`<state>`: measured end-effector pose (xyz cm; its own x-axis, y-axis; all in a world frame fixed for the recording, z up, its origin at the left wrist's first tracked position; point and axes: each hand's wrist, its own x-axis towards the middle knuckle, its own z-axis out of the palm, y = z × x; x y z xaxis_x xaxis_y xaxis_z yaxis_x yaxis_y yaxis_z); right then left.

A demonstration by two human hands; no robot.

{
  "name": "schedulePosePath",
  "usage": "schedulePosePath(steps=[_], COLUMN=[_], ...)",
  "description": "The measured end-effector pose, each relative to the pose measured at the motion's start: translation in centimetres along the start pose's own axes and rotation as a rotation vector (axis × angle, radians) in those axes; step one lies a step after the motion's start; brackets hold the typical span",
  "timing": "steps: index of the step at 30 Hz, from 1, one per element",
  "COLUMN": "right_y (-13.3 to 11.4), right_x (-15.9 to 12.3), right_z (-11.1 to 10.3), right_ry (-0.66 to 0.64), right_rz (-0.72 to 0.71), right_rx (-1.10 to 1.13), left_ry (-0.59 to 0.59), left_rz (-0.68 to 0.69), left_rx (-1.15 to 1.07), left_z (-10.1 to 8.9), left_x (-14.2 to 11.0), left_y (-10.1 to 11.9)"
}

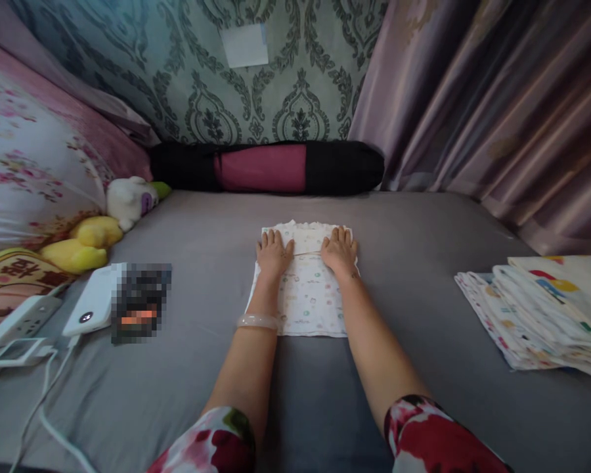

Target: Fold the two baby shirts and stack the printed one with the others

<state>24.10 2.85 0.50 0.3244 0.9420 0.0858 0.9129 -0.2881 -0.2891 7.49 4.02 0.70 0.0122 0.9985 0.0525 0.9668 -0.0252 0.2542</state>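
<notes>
A white printed cloth, small and partly folded, lies on the grey bed sheet in front of me. Its far end is turned over into a band with a ruffled edge. My left hand rests flat on the left side of that band, fingers spread and pointing away. On the right side, my right hand lies flat in the same way, its fingers apart. Both palms press on the fabric and neither grips it. Parts of the cloth's side edges are covered by my hands and forearms.
A stack of folded cloths sits at the right. To the left are a white power bank, a blurred-out object, a power strip with cables, and plush toys. A black and pink bolster lines the wall.
</notes>
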Motion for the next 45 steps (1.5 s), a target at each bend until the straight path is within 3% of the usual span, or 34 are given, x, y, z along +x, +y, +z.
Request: schedulePosePath(steps=[6,13,21,30,34,37,40,45], right_y=[0.2,-0.2,-1.4,-1.7,-0.2,1.8,3.6,4.6], right_x=[0.2,0.3,-0.1,0.0,0.4,0.6,0.5,0.0], right_z=[0.2,-0.1,0.3,0.2,-0.9,-2.1,-2.6,-2.1], right_ry=[0.038,0.045,-0.073,-0.118,-0.229,-0.280,-0.250,-0.177], right_rz=[0.019,-0.051,-0.242,-0.222,-0.309,-0.366,-0.384,-0.417], right_rx=[0.018,0.025,-0.050,-0.083,-0.085,-0.124,-0.165,-0.126], left_ry=[0.017,0.138,0.073,0.033,-0.021,-0.077,-0.091,-0.085], left_rz=[0.026,0.085,0.144,0.153,0.192,0.299,0.379,0.395], left_rx=[-0.012,-0.034,0.019,0.078,0.082,0.086,0.109,0.094], left_z=[-0.1,-0.5,0.5,0.7,0.1,-0.7,-1.2,-0.8], left_x=[-0.2,-0.5,-0.4,-0.4,-0.1,0.5,0.9,1.2], left_y=[-0.1,0.4,0.5,0.6,-0.1,-1.6,-3.1,-4.5])
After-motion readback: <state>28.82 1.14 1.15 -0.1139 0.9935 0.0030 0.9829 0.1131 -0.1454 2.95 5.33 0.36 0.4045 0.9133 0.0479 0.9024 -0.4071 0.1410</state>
